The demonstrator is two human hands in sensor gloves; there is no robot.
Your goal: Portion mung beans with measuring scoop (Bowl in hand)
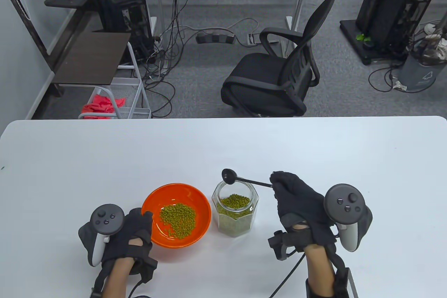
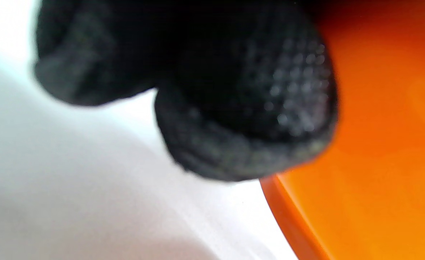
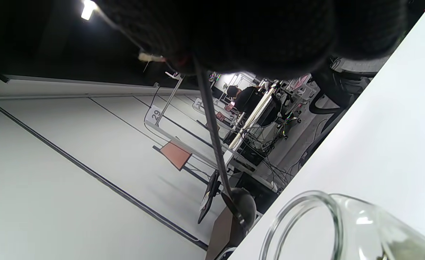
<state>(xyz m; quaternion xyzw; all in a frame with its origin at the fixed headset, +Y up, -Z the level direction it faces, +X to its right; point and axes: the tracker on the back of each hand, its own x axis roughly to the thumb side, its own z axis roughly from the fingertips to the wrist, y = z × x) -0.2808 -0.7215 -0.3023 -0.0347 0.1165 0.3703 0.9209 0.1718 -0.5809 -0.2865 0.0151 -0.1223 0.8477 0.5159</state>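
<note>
Right hand (image 1: 300, 203) pinching the far handle end of a light, stiff measuring scoop (image 1: 244, 178) over the glass jar (image 1: 235, 211) — left hand (image 1: 134, 231) gripping the smooth orange bowl (image 1: 176, 215) rim at 9 o'clock, on the worktop (image 1: 104, 158) — beans loose, likely spill-prone.

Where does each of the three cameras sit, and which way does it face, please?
Table view: high, looking down at both hands, left hand at the orange bowl, right hand holding the scoop.
Left wrist view: fingers against the bowl's rim.
Right wrist view: tilted, past the scoop toward the room.
Shared: the glass jar, table and right wrist views.
</note>
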